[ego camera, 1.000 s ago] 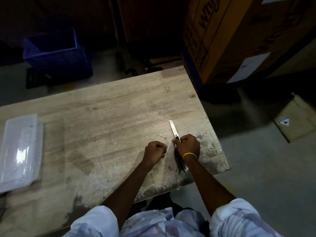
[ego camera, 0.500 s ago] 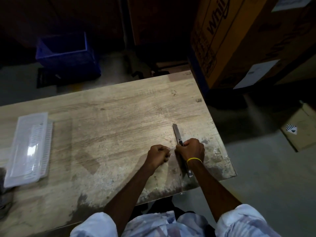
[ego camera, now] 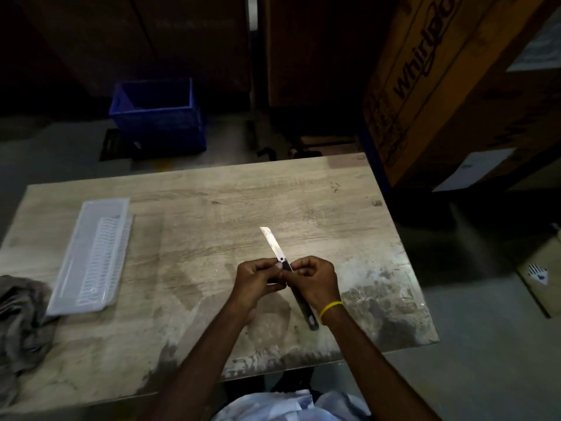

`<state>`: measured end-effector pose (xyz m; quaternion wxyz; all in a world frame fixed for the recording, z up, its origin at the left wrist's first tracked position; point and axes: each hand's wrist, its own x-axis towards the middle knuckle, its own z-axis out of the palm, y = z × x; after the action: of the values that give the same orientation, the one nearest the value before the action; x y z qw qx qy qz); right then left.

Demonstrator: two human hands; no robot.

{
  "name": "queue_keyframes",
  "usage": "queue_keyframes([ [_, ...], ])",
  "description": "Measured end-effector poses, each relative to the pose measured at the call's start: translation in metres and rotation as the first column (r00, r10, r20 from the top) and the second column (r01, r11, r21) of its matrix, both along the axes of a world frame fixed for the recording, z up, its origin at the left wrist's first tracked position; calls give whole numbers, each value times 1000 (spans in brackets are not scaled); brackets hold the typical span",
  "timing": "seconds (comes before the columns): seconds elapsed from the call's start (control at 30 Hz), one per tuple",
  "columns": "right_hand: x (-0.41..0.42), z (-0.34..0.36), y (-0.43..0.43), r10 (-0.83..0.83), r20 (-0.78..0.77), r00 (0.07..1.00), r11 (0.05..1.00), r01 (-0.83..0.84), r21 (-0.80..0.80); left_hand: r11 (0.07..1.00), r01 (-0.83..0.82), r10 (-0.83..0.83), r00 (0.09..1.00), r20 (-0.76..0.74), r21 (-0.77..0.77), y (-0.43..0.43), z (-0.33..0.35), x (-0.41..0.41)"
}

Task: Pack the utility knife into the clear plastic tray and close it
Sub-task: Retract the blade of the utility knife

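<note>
Both hands have lifted the utility knife (ego camera: 277,249) off the counter (ego camera: 212,214). Right hand (ego camera: 315,282) grips the handle; left hand (ego camera: 258,279) pinches near the blade (exposed). Retract it before reaching the clear plastic tray (ego camera: 91,256), well left.

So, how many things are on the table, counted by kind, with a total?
Knife: 1, held in both hands over the table
Clear tray: 1
Cloth: 1
Total: 3
</note>
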<state>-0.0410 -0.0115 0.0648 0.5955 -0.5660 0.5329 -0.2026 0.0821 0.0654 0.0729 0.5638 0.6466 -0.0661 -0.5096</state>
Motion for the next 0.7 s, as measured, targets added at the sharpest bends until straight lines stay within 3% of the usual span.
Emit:
queue_keyframes([
  [0.2,32,21,24,-27,207,978,989,-4,147,991,-90,88,996,-15,-101,28,17,25],
  [0.7,69,34,52,9,195,981,979,-48,197,935,-303,296,953,-67,-182,57,26,58],
])
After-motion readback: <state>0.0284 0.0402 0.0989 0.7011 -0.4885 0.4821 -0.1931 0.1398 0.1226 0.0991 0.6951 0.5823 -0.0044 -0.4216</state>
